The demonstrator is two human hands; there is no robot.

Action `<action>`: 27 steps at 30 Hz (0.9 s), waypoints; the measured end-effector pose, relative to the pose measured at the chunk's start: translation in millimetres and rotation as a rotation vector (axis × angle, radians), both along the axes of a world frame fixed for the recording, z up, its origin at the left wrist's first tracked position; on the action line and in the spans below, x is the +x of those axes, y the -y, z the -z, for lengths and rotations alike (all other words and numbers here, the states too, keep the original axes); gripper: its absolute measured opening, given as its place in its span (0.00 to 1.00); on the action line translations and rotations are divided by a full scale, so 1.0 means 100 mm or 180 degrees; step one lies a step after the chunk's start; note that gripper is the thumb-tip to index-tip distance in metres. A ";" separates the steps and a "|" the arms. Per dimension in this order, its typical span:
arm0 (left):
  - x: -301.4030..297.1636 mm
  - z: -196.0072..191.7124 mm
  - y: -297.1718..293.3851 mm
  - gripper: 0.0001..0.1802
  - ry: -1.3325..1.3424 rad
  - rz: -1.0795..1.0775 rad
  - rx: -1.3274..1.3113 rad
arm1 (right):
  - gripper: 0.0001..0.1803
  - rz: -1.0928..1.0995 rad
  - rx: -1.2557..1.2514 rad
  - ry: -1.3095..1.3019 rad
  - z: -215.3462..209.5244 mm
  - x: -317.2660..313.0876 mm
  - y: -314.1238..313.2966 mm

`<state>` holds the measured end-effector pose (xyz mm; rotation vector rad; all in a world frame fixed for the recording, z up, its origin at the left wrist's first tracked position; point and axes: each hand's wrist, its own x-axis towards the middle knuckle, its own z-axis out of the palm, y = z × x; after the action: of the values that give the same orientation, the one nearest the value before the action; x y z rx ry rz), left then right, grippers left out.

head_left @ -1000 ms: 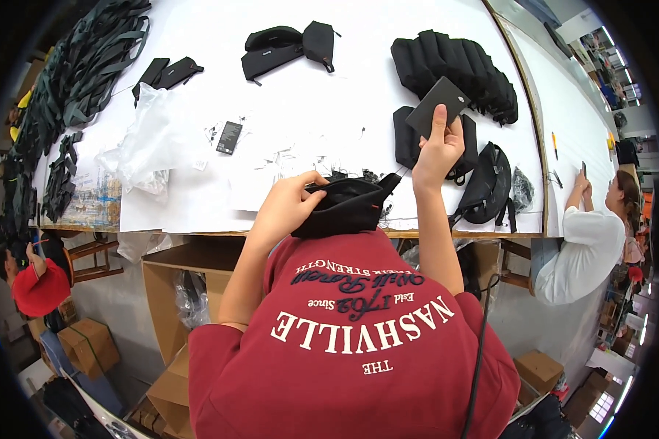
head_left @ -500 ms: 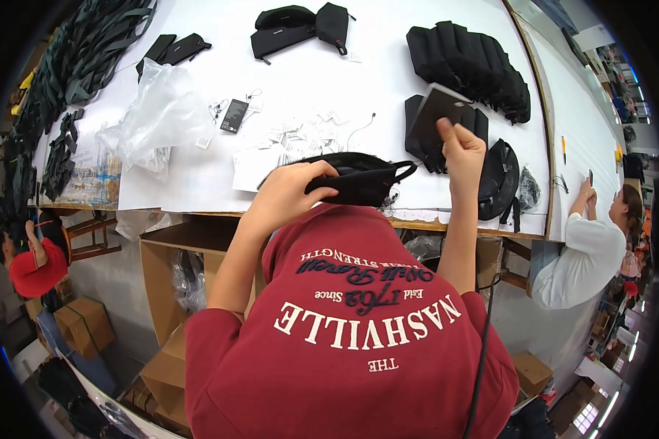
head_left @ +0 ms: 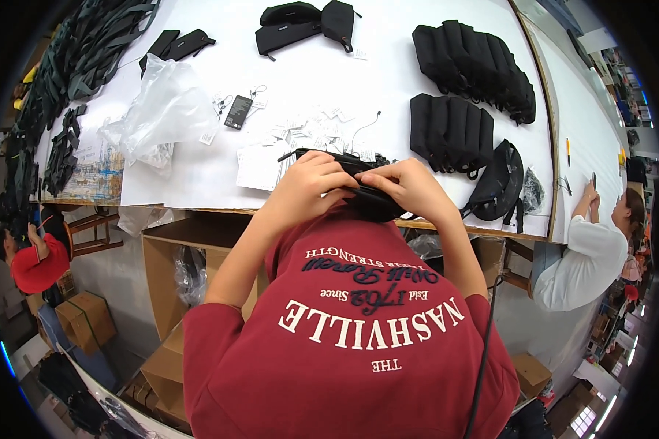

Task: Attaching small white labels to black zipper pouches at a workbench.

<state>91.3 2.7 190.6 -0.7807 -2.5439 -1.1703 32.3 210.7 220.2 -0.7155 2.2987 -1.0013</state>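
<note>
A small black zip pouch (head_left: 377,205) rests against the near edge of the table, in front of my chest. My left hand (head_left: 311,186) grips its left side, fingers curled over the top. At the pouch's upper edge, my right hand (head_left: 406,186) has thumb and fingers pinched together on the black fabric. My hands partly cover the pouch, so its opening is hard to see. Just beyond my left hand lies a scatter of white paper labels (head_left: 300,135). A black printed card (head_left: 239,112) with a string lies farther left.
Black pouches stand in rows, a far row (head_left: 476,66) and a near row (head_left: 452,133). A curved black bag (head_left: 496,183) lies at right. Clear plastic (head_left: 165,117) and dark straps (head_left: 99,51) lie left. A person in white (head_left: 582,256) works at right, another in red (head_left: 40,260) at left.
My right hand has come down and left from above the pouch rows onto the pouch. The dark flat card it held no longer shows. My left hand stays on the pouch.
</note>
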 end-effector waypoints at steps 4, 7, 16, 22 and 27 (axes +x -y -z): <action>-0.17 0.12 0.10 0.06 0.0785 0.0172 0.0195 | 0.15 -0.0095 0.0306 0.0247 -0.14 -0.07 0.00; -0.37 0.34 0.11 0.09 0.1960 -0.0028 0.1284 | 0.17 0.0010 0.0345 0.0267 0.07 -0.11 -0.07; -1.00 1.76 0.89 0.21 0.1143 -0.2127 -0.1238 | 0.15 0.0299 0.0125 0.0276 0.15 -0.04 -0.20; -0.93 1.55 0.83 0.20 0.1201 -0.2057 -0.0259 | 0.12 0.0656 0.0167 -0.0773 0.28 -0.03 -0.26; -0.69 0.46 0.20 0.14 0.0005 -0.1842 0.1125 | 0.09 0.0517 0.0339 -0.1512 0.25 -0.04 -0.12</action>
<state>22.2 -17.6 144.5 0.0424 -2.2267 -1.3336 28.8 222.8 195.0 -0.7992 2.8355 -0.8352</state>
